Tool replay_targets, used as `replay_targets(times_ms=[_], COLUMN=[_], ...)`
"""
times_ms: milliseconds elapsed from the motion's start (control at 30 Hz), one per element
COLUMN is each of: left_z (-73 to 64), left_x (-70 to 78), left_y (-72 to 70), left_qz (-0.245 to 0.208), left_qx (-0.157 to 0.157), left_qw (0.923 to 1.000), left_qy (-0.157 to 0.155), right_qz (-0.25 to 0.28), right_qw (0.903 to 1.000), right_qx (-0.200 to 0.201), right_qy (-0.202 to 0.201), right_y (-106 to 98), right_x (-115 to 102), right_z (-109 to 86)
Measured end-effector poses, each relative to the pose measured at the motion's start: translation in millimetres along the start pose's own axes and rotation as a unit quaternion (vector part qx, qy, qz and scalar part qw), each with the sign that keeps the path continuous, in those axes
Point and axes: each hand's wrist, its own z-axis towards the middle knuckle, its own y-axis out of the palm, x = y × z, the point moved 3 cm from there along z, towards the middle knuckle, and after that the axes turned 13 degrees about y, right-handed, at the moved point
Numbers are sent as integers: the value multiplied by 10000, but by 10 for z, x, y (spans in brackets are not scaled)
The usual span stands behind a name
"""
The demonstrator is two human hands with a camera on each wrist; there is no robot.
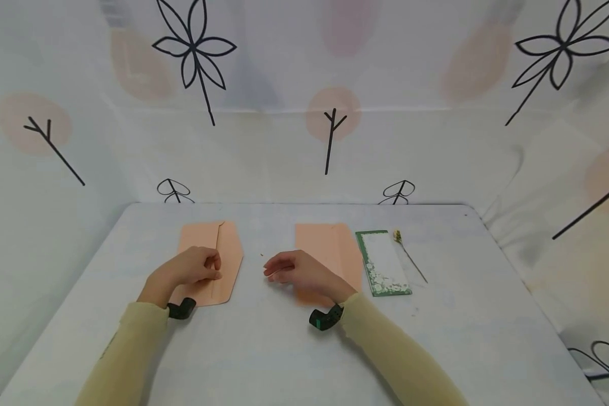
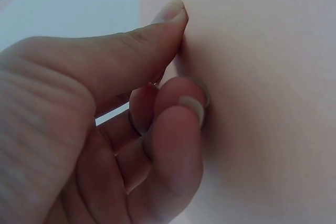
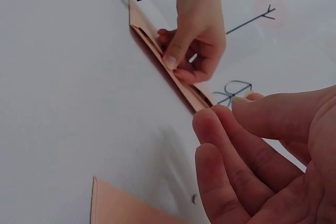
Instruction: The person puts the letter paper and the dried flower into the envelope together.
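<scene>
A peach-coloured paper envelope (image 1: 232,254) lies on the left of the white table, its flap side up and pointing right. My left hand (image 1: 190,266) is over it, thumb and curled fingers pinching the edge of its opening. From the right wrist view, a narrow gap shows along that edge beside the left thumb (image 3: 176,53). My right hand (image 1: 304,274) hovers between the two envelopes with its fingers loosely bent and nothing visible in them. Partly hidden under the right forearm is a second peach envelope (image 1: 317,237).
Right of the second envelope lies a white card (image 1: 384,256) with a green floral border. Beside it is a small dried flower (image 1: 397,235) on a thin stem. A patterned cloth (image 1: 264,152) hangs behind the table and at its sides.
</scene>
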Motion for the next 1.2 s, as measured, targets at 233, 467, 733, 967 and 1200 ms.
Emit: replay_targets(times_ms=[233,467,733,967,1200], left_z=[12,22,22,11,-15], left_x=[-11,-41,-66,-28,11], left_y=[9,28,22,3,-15], left_qz=[-63,-59,2,-9,4], left_qx=[-12,-31,-53,-15,14], left_qw=[9999,10000,10000,10000,10000], left_qy=[-106,-63,-49,-8,65], right_qz=[-83,-47,-462,-288,-395], right_qw=[9997,9995,9959,9926,9875], right_qx=[144,308,771,1116,1411], right_qy=[-157,-94,36,375,575], right_y=[-132,-275,-454,-631,-795], right_x=[33,113,198,256,322], right_z=[-90,-183,-330,-462,-590])
